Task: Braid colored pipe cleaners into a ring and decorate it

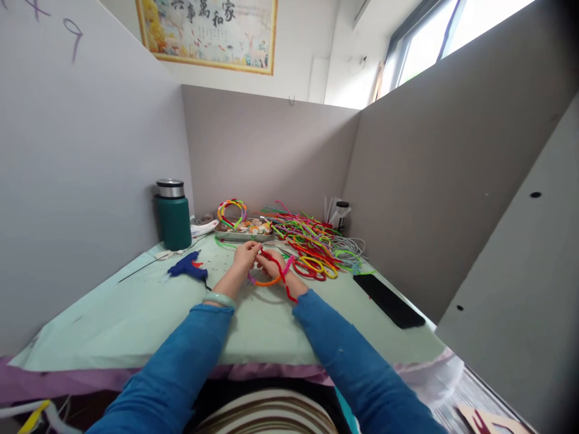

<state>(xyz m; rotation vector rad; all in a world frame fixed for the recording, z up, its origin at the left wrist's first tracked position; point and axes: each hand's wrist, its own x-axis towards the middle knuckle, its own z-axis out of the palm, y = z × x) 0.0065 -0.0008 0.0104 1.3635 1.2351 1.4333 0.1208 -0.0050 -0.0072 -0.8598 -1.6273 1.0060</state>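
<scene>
Both hands meet above the middle of the table around a ring of coloured pipe cleaners [266,283], its orange and pink part showing below the fingers. My left hand [245,257] is closed, its fingertips pinched at the ring's far side. Against it, my right hand [270,264] is closed too, gripping the ring and a red pipe cleaner [281,272]. This red length passes over the right hand, and its loose end hangs down by the wrist. The fingers hide the exact spot where the pipe cleaners meet.
A blue glue gun [187,266] lies left of the hands, near a green thermos [174,218]. Behind are a metal tray [246,237] of small pieces, a finished multicoloured ring [219,212] and heaped pipe cleaners [312,241]. At right lies a black flat slab [389,300]; partitions enclose the table.
</scene>
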